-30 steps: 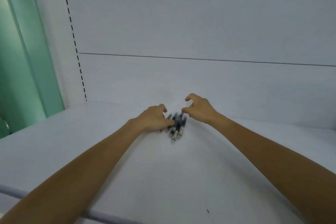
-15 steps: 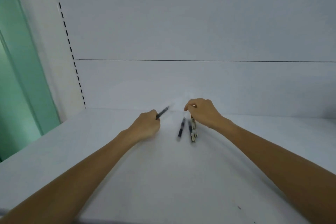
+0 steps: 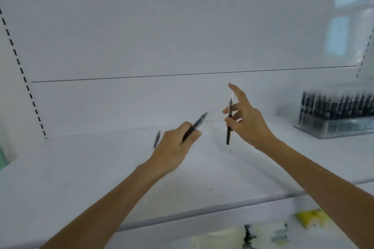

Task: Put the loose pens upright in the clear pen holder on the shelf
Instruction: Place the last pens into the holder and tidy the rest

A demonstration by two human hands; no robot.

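Grip: left hand (image 3: 174, 143) clamps a slanted pen (image 3: 199, 122), right hand (image 3: 249, 125) pinches an upright pen (image 3: 229, 121); suggest righting the slanted one before lowering both into the clear pen holder (image 3: 334, 119), frame right.

No legible text, labels, brands or numbers on anything in view.

I am getting a bright feed; soft light is leaving only faint forearm shadows on the white shelf board (image 3: 70, 178). Motion blur is smearing the clear pen holder of dark pens (image 3: 334, 117) right of the right hand (image 3: 250, 125) and the slanted dark pen (image 3: 199, 122) in the left hand (image 3: 172, 145); the upright dark pen (image 3: 228, 133) pinched by the right hand is reading sharper. High above that hand, pale blue glare (image 3: 338, 38) is glowing.
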